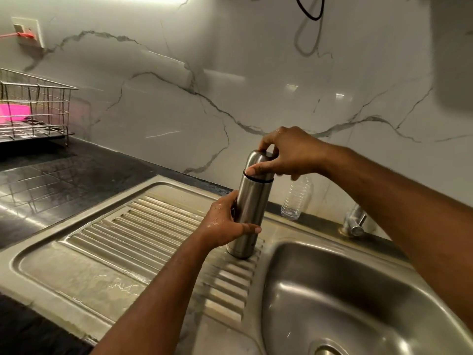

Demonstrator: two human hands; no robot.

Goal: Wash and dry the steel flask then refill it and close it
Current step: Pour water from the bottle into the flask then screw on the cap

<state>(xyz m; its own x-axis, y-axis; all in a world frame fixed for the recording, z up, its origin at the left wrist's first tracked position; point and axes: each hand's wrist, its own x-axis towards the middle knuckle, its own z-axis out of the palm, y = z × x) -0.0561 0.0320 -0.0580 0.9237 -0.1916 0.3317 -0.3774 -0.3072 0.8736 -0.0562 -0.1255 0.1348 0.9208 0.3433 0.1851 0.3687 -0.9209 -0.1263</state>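
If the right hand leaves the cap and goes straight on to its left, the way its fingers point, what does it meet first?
Probably nothing near: past the right hand and flask cap the way looks free above the drainboard. The wire rack stands far left, though depth is unclear.

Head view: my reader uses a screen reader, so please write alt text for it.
A steel flask stands on the ribbed drainboard beside a sink basin; the left hand grips its body and the right hand holds its cap. A clear plastic bottle stands behind.
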